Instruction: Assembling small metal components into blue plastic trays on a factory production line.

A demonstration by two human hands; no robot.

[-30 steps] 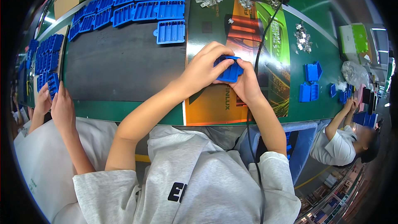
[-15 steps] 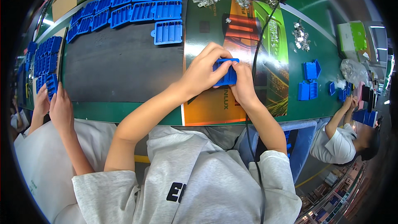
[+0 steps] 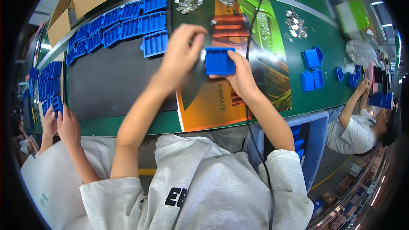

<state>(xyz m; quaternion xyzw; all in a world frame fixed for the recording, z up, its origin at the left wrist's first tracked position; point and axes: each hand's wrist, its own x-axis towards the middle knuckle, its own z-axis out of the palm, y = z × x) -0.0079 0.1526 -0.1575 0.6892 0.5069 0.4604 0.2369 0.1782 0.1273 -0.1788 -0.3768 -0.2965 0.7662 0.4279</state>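
My right hand [image 3: 240, 74] grips a blue plastic battery holder [image 3: 219, 61] by its right side, thumb on the top edge and fingers underneath. The holder faces up and shows several long slots side by side. My left hand [image 3: 183, 53] is off the holder, raised a little to its left and smeared by motion. Its thumb and fingers are apart, and nothing shows between them. Beyond it, on a black mat [image 3: 119, 85], lie rows of similar blue holders [image 3: 153, 22]; the nearest single one [image 3: 154, 44] is close to my left wrist.
Piles of small metal contacts [image 3: 189, 3] lie at the back, with another pile [image 3: 295, 24] on the right. A black cable [image 3: 248, 81] runs down past my right hand. Blue cases [image 3: 313, 68] lie at right. Co-workers' hands [image 3: 61, 123] handle blue pieces on the left and others [image 3: 362, 87] work at right.
My left hand has let go of the battery holder and moved up and left. The holder, now in my right hand alone, has shifted slightly left, and the view has tilted a little.
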